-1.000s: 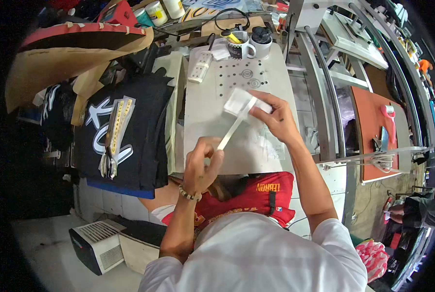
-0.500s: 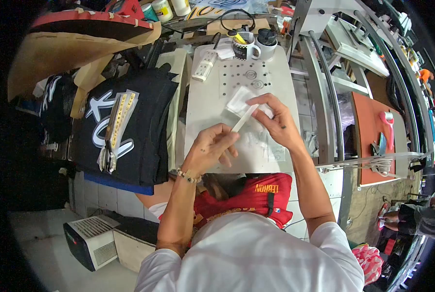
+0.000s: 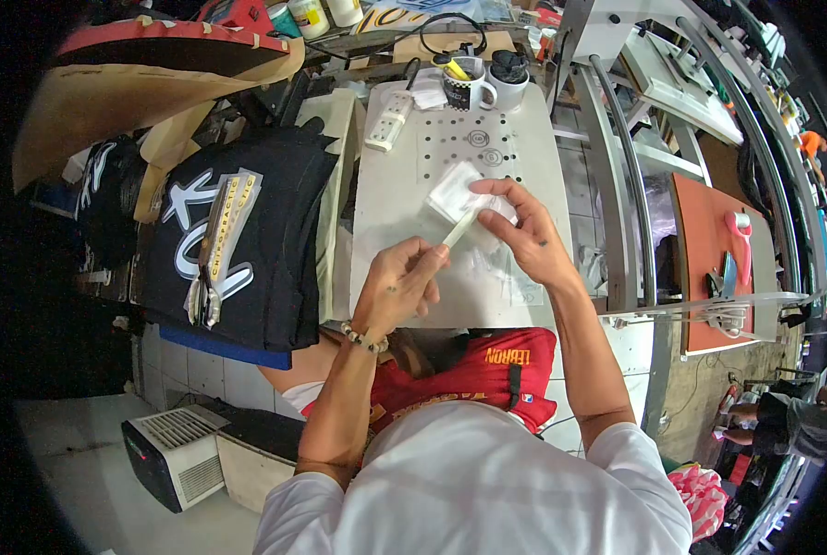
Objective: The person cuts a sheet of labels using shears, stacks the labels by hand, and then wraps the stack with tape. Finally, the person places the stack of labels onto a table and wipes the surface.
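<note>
So both hands are busy over the white table [image 3: 390,199] here. The left hand [image 3: 397,289] is curled shut, pinching the near end of a thin white strip [image 3: 457,230] between thumb and fingers. The right hand [image 3: 524,231] is pinched closed on the far end, right where the strip meets a small white sheet [image 3: 452,192] lying flat on the table. The hands sit a little apart with the strip stretched between them, just above the tabletop. Further back there's a power strip [image 3: 388,121] and two mugs [image 3: 473,85] at the far edge. Off to the left, a stack of black printed shirts [image 3: 247,231] with a narrow label strip lying on top
</note>
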### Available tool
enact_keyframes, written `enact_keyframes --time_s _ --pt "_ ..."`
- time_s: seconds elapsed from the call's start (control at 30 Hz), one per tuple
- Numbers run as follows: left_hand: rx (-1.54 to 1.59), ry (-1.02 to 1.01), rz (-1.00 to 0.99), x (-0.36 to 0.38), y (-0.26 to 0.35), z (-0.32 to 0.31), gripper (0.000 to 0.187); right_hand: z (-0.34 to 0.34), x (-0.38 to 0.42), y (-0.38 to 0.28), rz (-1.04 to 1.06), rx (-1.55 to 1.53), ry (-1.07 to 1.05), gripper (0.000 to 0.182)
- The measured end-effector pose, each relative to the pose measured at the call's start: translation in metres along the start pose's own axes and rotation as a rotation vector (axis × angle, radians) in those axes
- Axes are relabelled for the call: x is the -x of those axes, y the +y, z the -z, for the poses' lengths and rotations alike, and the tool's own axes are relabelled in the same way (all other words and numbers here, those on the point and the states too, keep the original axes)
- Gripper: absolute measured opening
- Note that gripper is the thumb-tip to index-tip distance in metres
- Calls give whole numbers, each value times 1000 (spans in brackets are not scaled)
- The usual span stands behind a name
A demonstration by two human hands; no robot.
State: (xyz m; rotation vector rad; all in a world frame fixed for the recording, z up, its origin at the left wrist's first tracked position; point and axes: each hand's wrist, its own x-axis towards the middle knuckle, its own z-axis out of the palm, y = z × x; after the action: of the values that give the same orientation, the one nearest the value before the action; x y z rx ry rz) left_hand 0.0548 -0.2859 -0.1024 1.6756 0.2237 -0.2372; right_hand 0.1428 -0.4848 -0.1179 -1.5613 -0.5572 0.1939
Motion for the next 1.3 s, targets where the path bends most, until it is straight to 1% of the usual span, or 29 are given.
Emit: enact_keyframes --time_s 0.07,0.1,0.17,0.2,0.27,0.3,0.37,0.5,0.57,0.6,0.67,0.7,0.77,0.8,0.87,0.9,0.97,1.0,1.07,1.1,1.17,1.3 --pt "-57 -10 -13 -5 -6 3 31 -5 1 -7 -56 -174 10 33" --pt "-58 -11 -12 -10 -12 2 31 -7 2 -5 -57 -175 11 33" --pt "-32 33 -149 -20 -22 0 29 -11 2 -1 -202 -460 -19 34" --pt "-32 32 -153 -21 -21 0 29 -12 2 -1 -199 -457 -18 34" --pt "2 32 -148 -21 -17 0 23 -14 3 -1 -258 -682 -17 26" --pt "4 31 -147 -21 -15 -1 23 -17 3 4 -259 -681 -17 26" --pt "-29 8 -226 -20 -12 -2 22 -24 2 17 -258 -836 3 26" --pt "-105 56 -230 -16 -10 0 21 -30 -1 6 -213 -792 81 32" --pt "-180 115 -291 -12 -5 -1 20 -29 -2 -3 -318 -773 78 40" --pt "-180 116 -290 -10 0 -1 20 -29 -1 1 -318 -773 78 40" --pt "-262 148 -265 -5 9 -2 19 -27 -1 13 -274 -771 -16 43" --pt "-261 152 -265 -4 10 -1 19 -28 -2 12 -276 -770 -21 43" --pt "-367 168 -255 -3 12 1 18 -30 -1 6 -192 -597 -50 53" --pt "-367 167 -256 -1 14 0 18 -31 -2 5 -192 -597 -49 53" --pt "-396 214 -294 1 17 -1 15 -32 -2 4 -215 -368 -28 60" --pt "-397 212 -294 1 13 -1 15 -33 -1 5 -215 -369 -26 60" --pt "-285 247 -392 -1 4 -1 12 -33 0 8 -198 -395 -62 62" --pt "-285 247 -393 1 5 0 12 -31 1 7 -198 -395 -61 62" --pt "-338 209 -461 6 9 4 11 -23 2 3 -156 -341 -140 65" --pt "-339 210 -460 8 10 6 11 -23 3 -2 -156 -342 -141 65" --pt "-450 215 -519 10 12 7 12 -23 7 -12 -202 -225 -215 63" --pt "-448 223 -558 11 13 5 10 -41 15 -6 -166 -291 -200 66"
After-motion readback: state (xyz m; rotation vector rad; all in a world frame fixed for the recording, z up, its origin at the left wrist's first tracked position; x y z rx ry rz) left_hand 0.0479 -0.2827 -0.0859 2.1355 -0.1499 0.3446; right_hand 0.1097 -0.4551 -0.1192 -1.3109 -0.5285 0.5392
